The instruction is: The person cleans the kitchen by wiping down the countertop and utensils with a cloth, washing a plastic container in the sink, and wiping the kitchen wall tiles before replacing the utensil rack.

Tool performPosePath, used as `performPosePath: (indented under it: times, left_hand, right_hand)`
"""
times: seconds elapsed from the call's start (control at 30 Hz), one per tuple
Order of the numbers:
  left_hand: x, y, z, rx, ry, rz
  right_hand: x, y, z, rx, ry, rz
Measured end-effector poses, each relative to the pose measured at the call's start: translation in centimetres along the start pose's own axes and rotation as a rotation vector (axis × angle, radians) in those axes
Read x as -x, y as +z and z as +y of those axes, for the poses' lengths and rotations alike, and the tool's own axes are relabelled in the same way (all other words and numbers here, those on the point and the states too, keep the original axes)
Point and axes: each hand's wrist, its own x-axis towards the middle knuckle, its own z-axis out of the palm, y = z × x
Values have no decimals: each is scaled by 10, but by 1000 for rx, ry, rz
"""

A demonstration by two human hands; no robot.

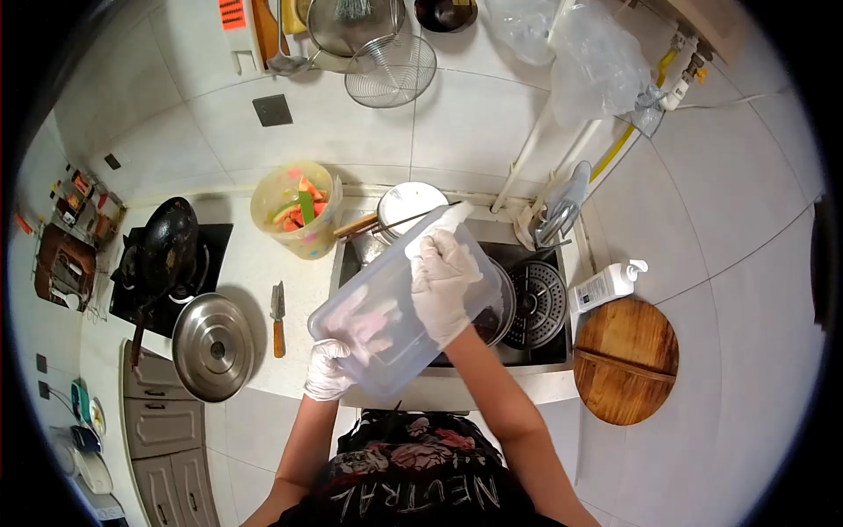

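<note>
A translucent plastic storage box (395, 351) is tilted in front of me, above the front of the sink. My left hand (328, 371), in a white glove, is closed on its lower left edge, with the fingers seen blurred through the plastic. My right hand (442, 285), also gloved, has its fingers bunched around a white cloth (450, 220) at the box's upper right side. The cloth could be a paper towel. Behind the box lie a round white dish (411, 206) and a wooden-handled utensil (356, 226).
The steel sink (562, 316) holds a pot and a perforated drainer (536, 303). Left are a tub of watermelon pieces (299, 237), a knife (278, 321), a steel lid (213, 347) and a wok (169, 246). Right stand a pump bottle (606, 285) and a wooden lid (625, 360).
</note>
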Motion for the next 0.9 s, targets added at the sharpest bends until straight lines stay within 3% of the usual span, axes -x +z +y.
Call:
performPosePath:
  times: [0.07, 0.1, 0.17, 0.23, 0.37, 0.43, 0.5, 0.53, 0.6, 0.7, 0.8, 0.87, 0.9]
  left_hand:
    - [0, -5, 0, 2, 45, 79]
    - [0, -10, 0, 2, 62, 118]
    - [4, -43, -5, -305, 229, 14]
    - [0, -13, 11, 98, 12, 11]
    - [1, -16, 0, 150, 70, 115]
    - [-8, -15, -6, 113, 107, 88]
    - [-11, -25, -8, 125, 119, 139]
    - [-12, -33, -9, 157, 107, 193]
    - [-19, -10, 6, 76, 211, 88]
    - [-12, -11, 10, -143, 141, 247]
    - [-15, -5, 2, -131, 144, 216]
    - [-20, 1, -7, -110, 154, 188]
    - [-19, 3, -9, -107, 164, 180]
  right_hand:
    - [4, 19, -21, 30, -119, -24]
    - [14, 22, -35, -3, -188, -156]
    - [50, 31, -53, -102, -364, -284]
    - [62, 35, -51, -167, -471, -344]
    - [70, 0, -8, -268, -480, -606]
    - [57, -9, 3, -199, -517, -620]
    - [60, -4, 6, -93, -432, -584]
    - [60, -1, 3, -63, -275, -574]
    - [46, -5, -17, -265, -423, -507]
    - [45, -9, -21, -64, -542, -453]
    - [23, -14, 10, -81, -574, -341]
    - [18, 2, 33, -190, -155, -206]
    - [18, 9, 24, -194, -83, -159]
